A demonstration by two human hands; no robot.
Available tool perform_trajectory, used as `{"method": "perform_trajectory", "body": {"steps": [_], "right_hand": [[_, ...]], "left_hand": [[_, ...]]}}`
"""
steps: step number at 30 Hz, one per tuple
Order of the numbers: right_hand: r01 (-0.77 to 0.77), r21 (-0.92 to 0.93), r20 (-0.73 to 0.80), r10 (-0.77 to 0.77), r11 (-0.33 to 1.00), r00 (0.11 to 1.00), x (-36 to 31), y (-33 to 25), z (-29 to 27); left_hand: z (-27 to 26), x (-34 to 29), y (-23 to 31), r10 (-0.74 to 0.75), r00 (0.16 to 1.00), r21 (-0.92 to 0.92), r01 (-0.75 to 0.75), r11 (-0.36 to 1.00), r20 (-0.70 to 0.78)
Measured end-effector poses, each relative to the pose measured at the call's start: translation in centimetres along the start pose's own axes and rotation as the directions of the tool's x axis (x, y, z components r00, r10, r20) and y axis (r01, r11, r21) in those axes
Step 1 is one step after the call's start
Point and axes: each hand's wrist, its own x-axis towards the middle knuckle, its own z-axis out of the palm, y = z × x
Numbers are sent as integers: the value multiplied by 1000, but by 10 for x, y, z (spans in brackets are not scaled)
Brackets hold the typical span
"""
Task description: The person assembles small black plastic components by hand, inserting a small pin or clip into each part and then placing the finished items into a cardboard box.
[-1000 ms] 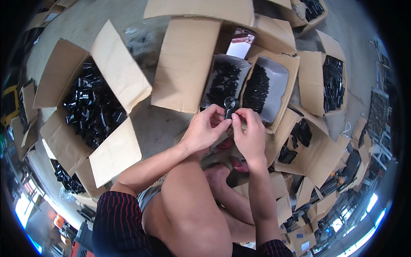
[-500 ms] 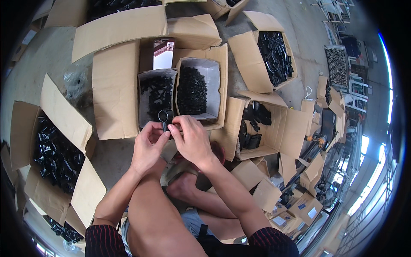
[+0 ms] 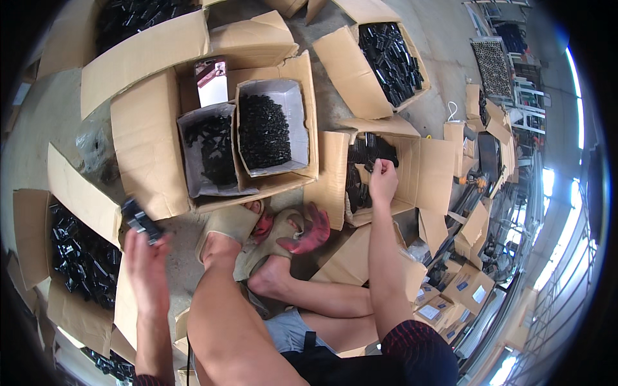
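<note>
My left hand [image 3: 149,267] is out to the left, blurred, with a black plastic part [image 3: 143,220] at its fingertips. It is beside an open cardboard box of shiny black parts [image 3: 85,260]. My right hand [image 3: 383,181] reaches into an open box [image 3: 400,204] on the right. Its fingers are pinched together at a black plastic part among long dark pieces [image 3: 373,149]; the exact grip is partly hidden. Between the hands, a large box [image 3: 143,151] holds two grey-lined trays. Small black pieces [image 3: 264,132] fill much of the right tray; looser ones [image 3: 215,145] lie in the left.
A phone [image 3: 212,82] leans behind the trays. Another box of black parts [image 3: 389,64] stands at the back right, and one more [image 3: 138,22] at the back left. Clear plastic wrap [image 3: 96,145] lies on the floor. A red glove [image 3: 309,233] is by my feet.
My hands have parted from over the trays, where they held a black ringed part together. The left has swung left with a black part; the right has gone into the right-hand box.
</note>
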Motion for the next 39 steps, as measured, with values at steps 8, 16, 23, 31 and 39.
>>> {"method": "perform_trajectory", "body": {"steps": [8,16,23,31,39], "right_hand": [[145,-356,465,41,923,884,48,131,15],[-243,-561,278,457,791,845,63,180,2],[-243,-556,330,480,795,813,59,122,2],[-254,-503,280,434,826,857,65,126,15],[-535,-385,435,659,752,613,79,132,37]], "left_hand": [[-110,7,12,198,845,-114,-290,950,-497],[-72,-2,2,210,908,131,-173,976,-362],[-60,0,-2,239,938,170,-201,965,-252],[-39,-1,-4,171,964,158,-141,977,-204],[-38,-1,-4,169,965,180,-133,975,-202]]}}
